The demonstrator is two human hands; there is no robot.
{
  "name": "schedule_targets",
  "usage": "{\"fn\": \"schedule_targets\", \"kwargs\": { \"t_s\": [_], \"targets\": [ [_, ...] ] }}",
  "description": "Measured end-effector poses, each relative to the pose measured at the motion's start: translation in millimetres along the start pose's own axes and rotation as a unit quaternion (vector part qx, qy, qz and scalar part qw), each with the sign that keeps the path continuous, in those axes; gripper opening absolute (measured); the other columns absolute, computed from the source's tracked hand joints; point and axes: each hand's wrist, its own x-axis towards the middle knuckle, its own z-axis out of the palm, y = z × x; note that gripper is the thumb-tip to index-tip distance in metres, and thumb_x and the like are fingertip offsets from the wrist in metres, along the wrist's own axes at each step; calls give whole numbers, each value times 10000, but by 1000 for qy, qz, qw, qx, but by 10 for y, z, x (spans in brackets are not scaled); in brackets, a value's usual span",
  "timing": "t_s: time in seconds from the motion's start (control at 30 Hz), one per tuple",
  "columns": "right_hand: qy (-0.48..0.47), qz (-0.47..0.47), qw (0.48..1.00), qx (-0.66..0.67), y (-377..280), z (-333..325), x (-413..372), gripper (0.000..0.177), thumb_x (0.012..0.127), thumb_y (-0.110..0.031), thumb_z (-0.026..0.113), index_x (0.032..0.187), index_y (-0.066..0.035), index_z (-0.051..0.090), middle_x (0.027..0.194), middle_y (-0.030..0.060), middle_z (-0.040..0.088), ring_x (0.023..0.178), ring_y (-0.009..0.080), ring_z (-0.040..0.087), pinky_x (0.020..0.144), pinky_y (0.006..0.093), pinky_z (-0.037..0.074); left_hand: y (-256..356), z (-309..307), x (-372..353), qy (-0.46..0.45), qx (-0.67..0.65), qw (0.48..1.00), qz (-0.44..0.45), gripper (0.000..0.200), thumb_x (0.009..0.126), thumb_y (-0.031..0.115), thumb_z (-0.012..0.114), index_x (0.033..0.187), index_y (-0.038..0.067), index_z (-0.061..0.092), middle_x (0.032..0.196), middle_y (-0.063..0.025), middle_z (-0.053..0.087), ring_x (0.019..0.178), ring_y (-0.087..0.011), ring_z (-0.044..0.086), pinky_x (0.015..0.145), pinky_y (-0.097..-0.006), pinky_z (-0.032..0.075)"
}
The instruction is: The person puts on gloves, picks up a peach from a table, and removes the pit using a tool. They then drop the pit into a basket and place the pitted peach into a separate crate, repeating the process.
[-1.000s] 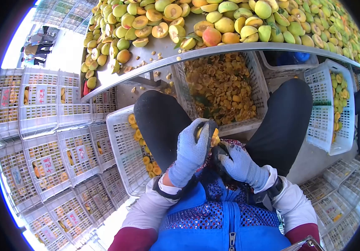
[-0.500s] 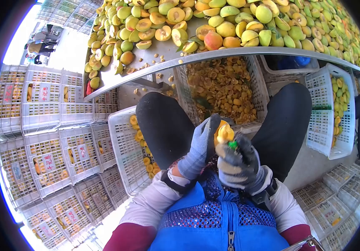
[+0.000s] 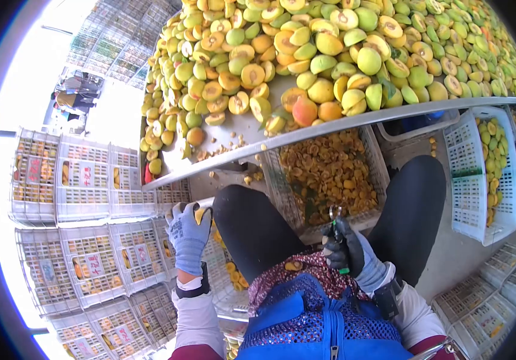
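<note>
a seated worker's gloved hands over plastic crates. the left hand (image 3: 189,234), in a knitted blue-grey glove, sits at 9 o'clock, fingers curled about a yellow fruit half (image 3: 202,213) that shows at the thumb side, above a white lattice crate (image 3: 217,259) by the left knee. the right hand (image 3: 347,252), in a darker stained glove, is a closed fist at 5 o'clock, wrapped round a slim tool (image 3: 334,213). the tool's long axis runs 12 to 6 o'clock: a thin metal loop points up toward the fruit-filled crate (image 3: 379,162) between the knees, and a green tip pokes out below the fist. beyond, a smooth metal table (image 3: 330,129) carries heaped round green and yellow fruit (image 3: 330,45).
</note>
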Motion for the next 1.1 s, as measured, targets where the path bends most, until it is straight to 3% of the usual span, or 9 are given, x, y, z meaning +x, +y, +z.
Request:
{"fn": "schedule_targets", "kwargs": {
  "t_s": [0.03, 0.13, 0.33, 0.5, 0.67, 0.8, 0.9, 1.0, 1.1],
  "targets": [
    [21, 0, 1000, -12, -6, 59, 24, 420, 928, -491, 466, 975, -82, 548, 654, -15, 440, 453, 72, 358, 389, 220, 300, 45, -16, 127, 108, 9, 993, 42, 377, 811, 357, 648, 1064, 78, 628, 996, -160, 610, 939, -308, 590, 814, -373, 471],
    [73, 3, 996, -59, 13, 53, 157, 401, 937, -486, 454, 970, -99, 553, 660, -9, 470, 456, 84, 355, 414, 233, 310, 634, -368, 590, 14, -337, 941, 7, 427, 790, 411, 653, 1058, 79, 624, 949, -156, 625, 899, -306, 612, 776, -375, 477],
    [156, -44, 978, -134, -113, -11, 217, 354, 921, -468, 509, 895, -116, 523, 680, 9, 508, 498, 104, 446, 443, 252, 364, 1689, 65, 1723, -80, -217, 964, 128, 450, 766, 416, 660, 1053, 80, 577, 954, -153, 636, 883, -336, 620, 756, -411, 479],
    [183, -87, 973, -114, -187, -47, 220, 339, 919, -461, 516, 899, -123, 525, 691, 17, 521, 505, 118, 462, 452, 259, 386, 1655, 49, 1744, -68, -221, 953, 194, 422, 738, 334, 670, 1053, 69, 575, 974, -154, 618, 906, -333, 611, 781, -403, 479],
    [104, -125, 979, -123, -259, 68, 199, 376, 902, -460, 548, 1033, -108, 522, 669, 14, 512, 460, 100, 431, 418, 237, 360, 1467, -495, 873, -84, -495, 803, 319, 506, 613, 28, 661, 1106, 64, 553, 1122, -167, 521, 1042, -374, 536, 901, -395, 444],
    [58, -138, 986, -73, -217, 232, 216, 337, 890, -186, 576, 1183, -36, 500, 975, 56, 567, 834, 120, 542, 747, 252, 451, 1550, -416, 335, -198, -584, 693, 373, 614, 647, 53, 680, 1217, 1, 461, 1193, -183, 499, 1150, -319, 480, 977, -390, 391],
    [41, -166, 983, -67, -140, 326, 181, 369, 881, -88, 585, 1225, -11, 477, 1083, 75, 571, 960, 133, 569, 848, 266, 479, 1704, -433, -5, -224, -818, 514, 132, 571, 776, 85, 657, 1285, -3, 413, 1221, -155, 494, 1127, -235, 491, 962, -351, 405],
    [20, -246, 966, -76, 8, 389, 198, 389, 873, -92, 605, 1229, -26, 463, 1120, 74, 544, 968, 144, 565, 834, 273, 478, 1852, -408, -239, -151, -811, 565, 12, 477, 897, 150, 578, 1309, -11, 399, 1191, -125, 518, 1055, -168, 516, 917, -304, 434],
    [36, -312, 939, -144, 131, 359, 245, 363, 878, -112, 606, 1205, -31, 471, 1079, 74, 549, 941, 156, 570, 804, 279, 478, 1866, -306, -356, -155, -825, 534, -102, 326, 956, 188, 471, 1206, -20, 499, 1020, -100, 600, 922, -142, 570, 839, -263, 463]
  ]
}}
